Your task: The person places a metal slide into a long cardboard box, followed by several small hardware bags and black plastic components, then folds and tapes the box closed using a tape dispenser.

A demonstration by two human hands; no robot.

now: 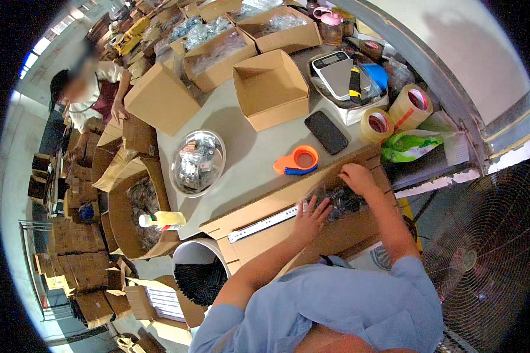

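Note:
My left hand (312,222) lies with its fingers spread over the right end of a white slotted metal rail (264,225) and the edge of a clear plastic bag with dark contents (346,202). Both rest in a long, open cardboard box (244,248) at the front of the table. Beyond the bag, my right hand (358,178) has its fingers curled together near the box's far wall. What those fingers pinch, if anything, is too small to make out. The kind of the dark contents cannot be told.
On the grey table (241,170) are a bowl of small bagged parts (198,163), an orange tape dispenser (296,160), a phone (326,133), an open carton (271,88), a scale (341,76) and tape rolls (410,109). A fan (468,259) stands right; a co-worker (94,94) is far left.

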